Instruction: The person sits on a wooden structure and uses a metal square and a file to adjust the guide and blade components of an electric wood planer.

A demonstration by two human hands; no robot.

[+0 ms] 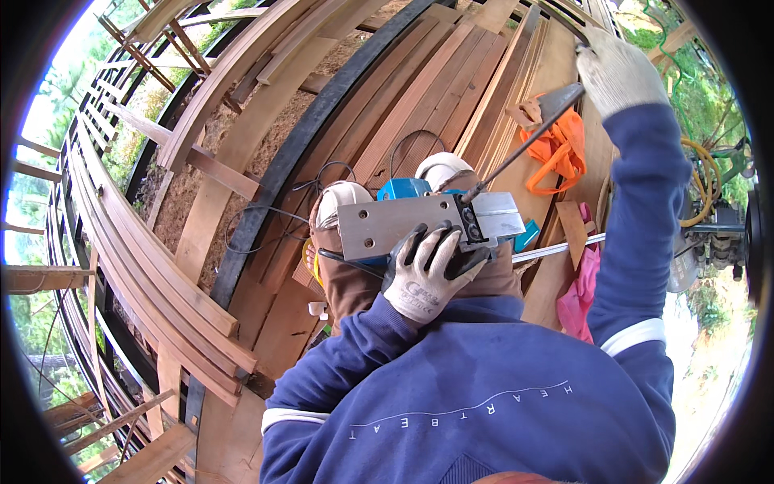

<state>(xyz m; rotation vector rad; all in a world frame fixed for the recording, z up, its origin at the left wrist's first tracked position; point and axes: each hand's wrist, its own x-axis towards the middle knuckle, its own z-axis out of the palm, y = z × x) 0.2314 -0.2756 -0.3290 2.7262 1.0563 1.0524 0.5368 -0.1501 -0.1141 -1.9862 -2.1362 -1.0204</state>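
A blue electric hand planer [351, 223] lies across my thighs with its metal sole facing up. My left hand [427, 278], in a pale glove with dark finger pads, grips its near side, fingers bent over the sole's edge. At the upper right, my right hand [621, 68], in a pale glove, is closed around the far end of a long dark metal rod [528, 143]. The rod slants down to the black bolted block [472, 223] in the planer's sole. My right fingers are partly hidden, so the rod's grip end is unclear.
Long reddish-brown boards [419, 97] lie beneath and ahead of me. A black beam [310, 113] runs along their left side. Orange straps [564, 157] and a pink cloth [579, 298] lie to the right. A black cord [266, 208] loops left of my knees. More planks [153, 250] stretch along the left.
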